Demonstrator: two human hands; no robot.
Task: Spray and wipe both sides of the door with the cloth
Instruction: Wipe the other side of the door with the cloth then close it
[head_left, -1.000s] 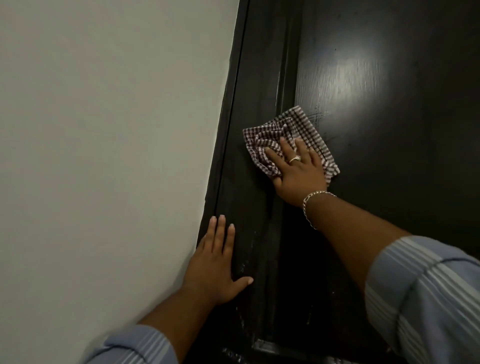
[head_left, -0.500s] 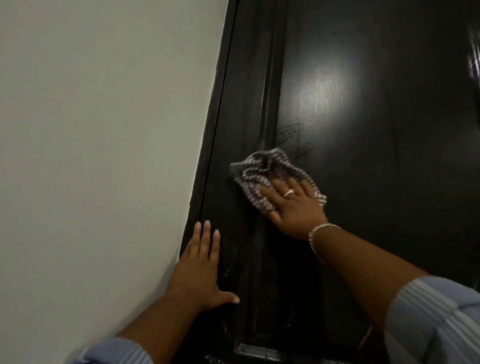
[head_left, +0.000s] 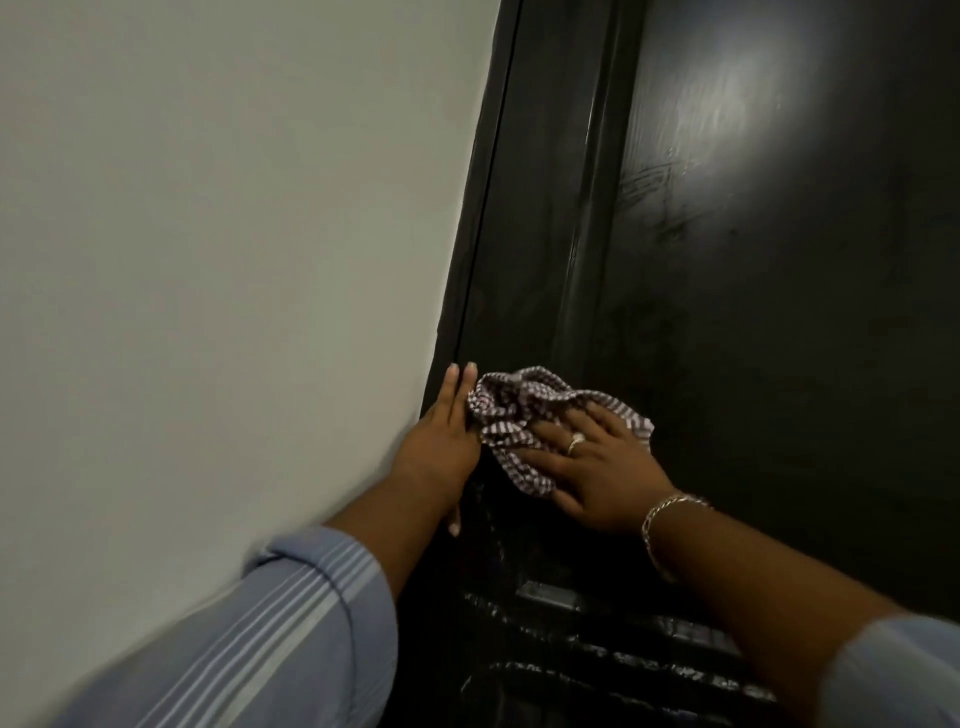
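The right hand (head_left: 597, 467) lies flat with spread fingers, pressing the checked cloth (head_left: 524, 415) against the dark door (head_left: 753, 338); the left hand (head_left: 441, 441), fingers straight and released, rests on the door's left edge just beside the cloth; a pale wall (head_left: 208, 234) adjoins.

Pale blue striped sleeves (head_left: 291, 623) (pushed up both forearms), a ring (head_left: 575, 445), and a chain bracelet (head_left: 655, 519).
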